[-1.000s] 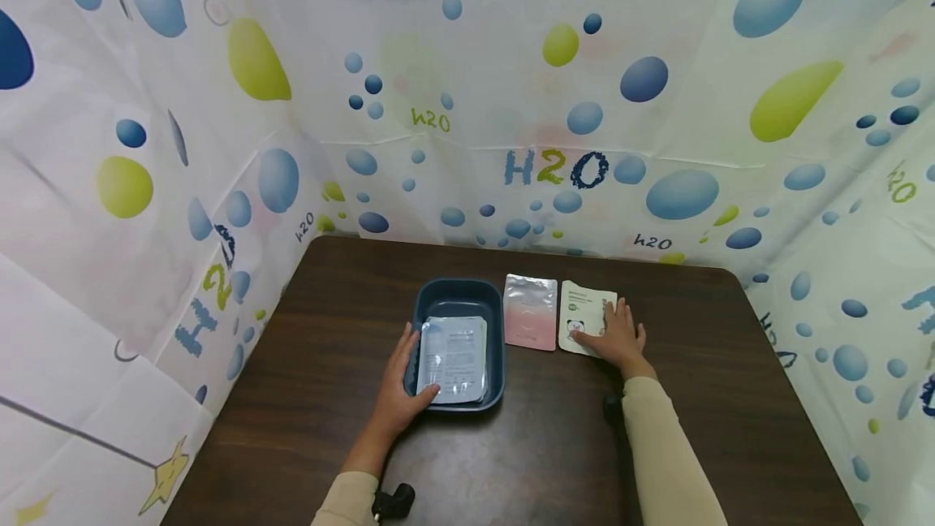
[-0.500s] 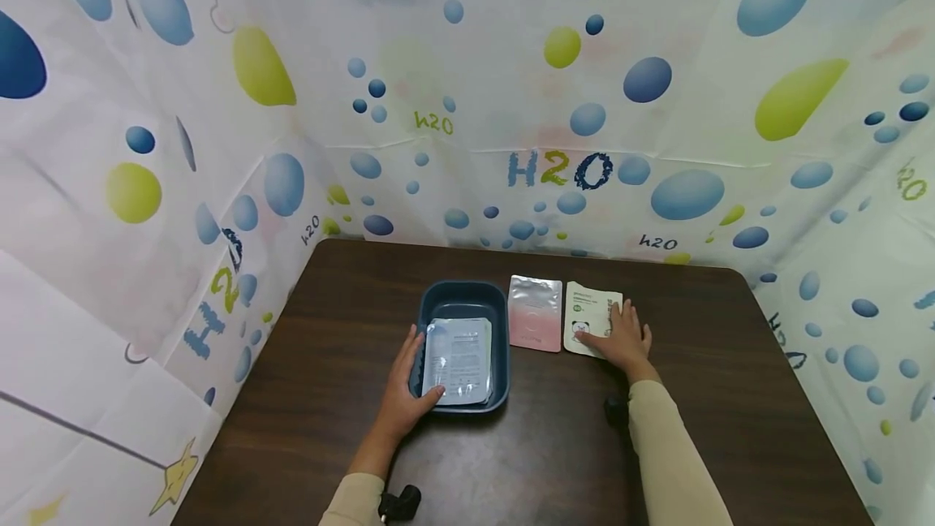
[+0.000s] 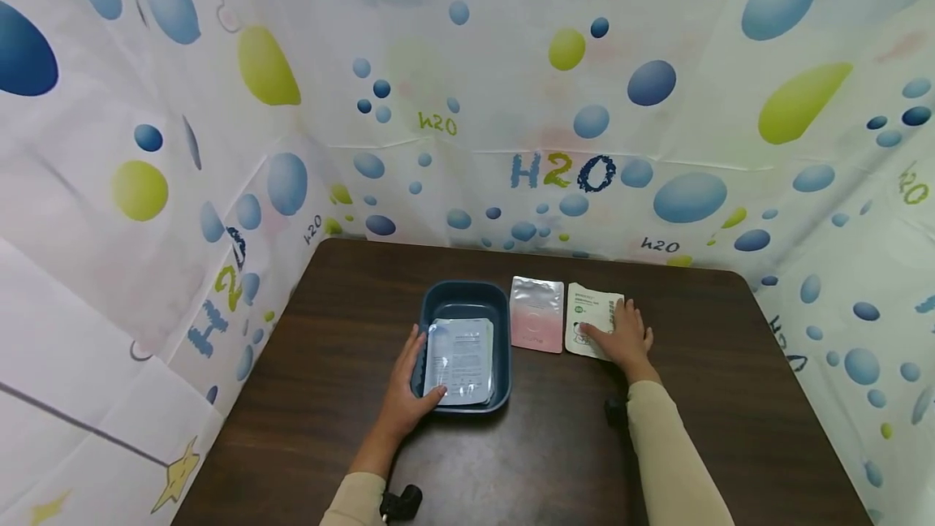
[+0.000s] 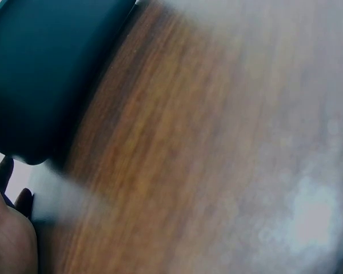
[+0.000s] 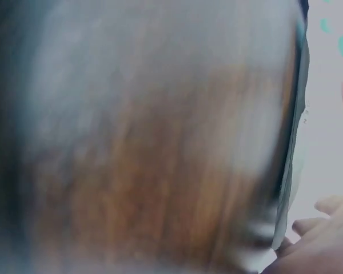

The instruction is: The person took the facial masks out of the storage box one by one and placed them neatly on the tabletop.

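In the head view, a dark blue tray [image 3: 502,323] stands on the table with a silvery flat sachet [image 3: 458,360] inside, stacked on at least one more. My left hand [image 3: 403,398] rests along the tray's left wall, fingers straight, thumb over the near left corner. A white sachet with a printed animal face [image 3: 588,308] lies flat to the right, under my right hand [image 3: 624,339]. The right thumb touches its front and the fingers reach its right edge. Between the tray and the white sachet lies a silver-and-pink sachet [image 3: 536,316]. Both wrist views show little of the hands.
The brown table [image 3: 540,461] ends at a white sheet [image 3: 467,55] printed with blue and green drops behind it and on both sides. Small black wrist devices [image 3: 400,503] sit under the forearms.
My right thumb has shifted slightly up and right across the white sachet. The left hand, tray and other sachets keep their places; the head view has drifted a little.
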The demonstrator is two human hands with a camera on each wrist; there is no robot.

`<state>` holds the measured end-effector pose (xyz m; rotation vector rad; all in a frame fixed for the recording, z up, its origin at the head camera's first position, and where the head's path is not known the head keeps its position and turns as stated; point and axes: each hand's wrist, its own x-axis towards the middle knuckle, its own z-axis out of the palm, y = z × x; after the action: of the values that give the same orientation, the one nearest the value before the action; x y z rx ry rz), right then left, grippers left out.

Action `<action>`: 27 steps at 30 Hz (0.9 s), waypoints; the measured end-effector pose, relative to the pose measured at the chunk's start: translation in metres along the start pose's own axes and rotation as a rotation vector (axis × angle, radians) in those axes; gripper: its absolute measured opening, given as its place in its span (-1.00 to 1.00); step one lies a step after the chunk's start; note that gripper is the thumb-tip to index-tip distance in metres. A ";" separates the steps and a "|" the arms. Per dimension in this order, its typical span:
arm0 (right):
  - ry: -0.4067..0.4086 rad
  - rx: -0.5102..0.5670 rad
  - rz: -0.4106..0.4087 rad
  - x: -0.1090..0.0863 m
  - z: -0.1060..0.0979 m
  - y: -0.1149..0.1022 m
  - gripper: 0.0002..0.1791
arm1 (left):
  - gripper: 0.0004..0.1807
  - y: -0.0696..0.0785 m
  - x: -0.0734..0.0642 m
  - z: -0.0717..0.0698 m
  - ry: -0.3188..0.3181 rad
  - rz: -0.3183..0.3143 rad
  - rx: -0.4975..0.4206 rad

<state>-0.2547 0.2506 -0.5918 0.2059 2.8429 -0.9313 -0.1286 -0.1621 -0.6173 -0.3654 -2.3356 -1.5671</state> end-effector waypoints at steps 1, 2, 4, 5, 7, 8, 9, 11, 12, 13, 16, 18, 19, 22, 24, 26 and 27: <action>0.015 0.012 0.004 0.000 0.000 -0.001 0.24 | 0.06 0.000 0.000 0.000 -0.001 0.005 -0.003; 0.028 0.022 0.010 -0.001 -0.001 -0.001 0.21 | 0.06 0.000 0.000 0.000 -0.001 0.009 -0.005; 0.060 0.048 0.016 -0.001 -0.002 -0.003 0.15 | 0.06 0.001 0.000 0.001 -0.001 0.011 -0.003; 0.076 0.061 0.016 -0.002 -0.004 -0.004 0.11 | 0.06 0.001 0.000 0.001 -0.003 0.004 -0.012; 0.101 0.091 0.012 -0.004 -0.008 -0.007 0.06 | 0.05 0.001 0.001 0.001 -0.004 0.002 -0.017; 0.108 0.102 0.015 -0.005 -0.010 -0.008 0.04 | 0.05 0.001 0.001 0.001 -0.005 -0.001 -0.018; 0.112 0.114 0.016 -0.006 -0.013 -0.010 0.03 | 0.04 0.000 0.001 0.001 -0.006 -0.002 -0.022; 0.115 0.142 0.022 -0.008 -0.017 -0.013 0.02 | 0.05 0.000 0.000 0.001 -0.006 -0.008 -0.033; 0.120 0.155 0.023 -0.008 -0.018 -0.014 0.02 | 0.05 0.000 0.000 0.001 -0.005 -0.002 -0.032; 0.128 0.172 0.018 -0.008 -0.019 -0.014 0.01 | 0.05 -0.001 0.000 0.001 -0.004 0.000 -0.027; 0.155 0.243 0.009 -0.007 -0.021 -0.016 -0.01 | 0.05 0.000 0.000 0.000 -0.004 0.000 -0.022; 0.167 0.281 0.010 -0.006 -0.022 -0.019 -0.02 | 0.04 0.000 0.001 0.000 -0.006 0.001 -0.015; 0.170 0.300 0.012 -0.006 -0.023 -0.020 -0.02 | 0.04 0.000 0.001 -0.001 -0.008 -0.006 -0.015; 0.181 0.324 0.024 -0.006 -0.026 -0.026 -0.03 | 0.04 0.001 0.001 -0.001 -0.015 -0.027 -0.022; 0.190 0.339 0.024 -0.006 -0.027 -0.029 -0.04 | 0.04 0.002 0.001 -0.001 -0.017 -0.036 -0.024; 0.202 0.355 0.023 -0.006 -0.028 -0.032 -0.06 | 0.05 0.003 0.000 -0.001 -0.014 -0.032 -0.022; 0.208 0.362 0.022 -0.006 -0.029 -0.032 -0.07 | 0.05 0.003 0.000 -0.001 -0.013 -0.025 -0.018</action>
<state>-0.2568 0.2416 -0.5488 0.3932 2.8185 -1.4956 -0.1277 -0.1617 -0.6146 -0.3526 -2.3461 -1.6023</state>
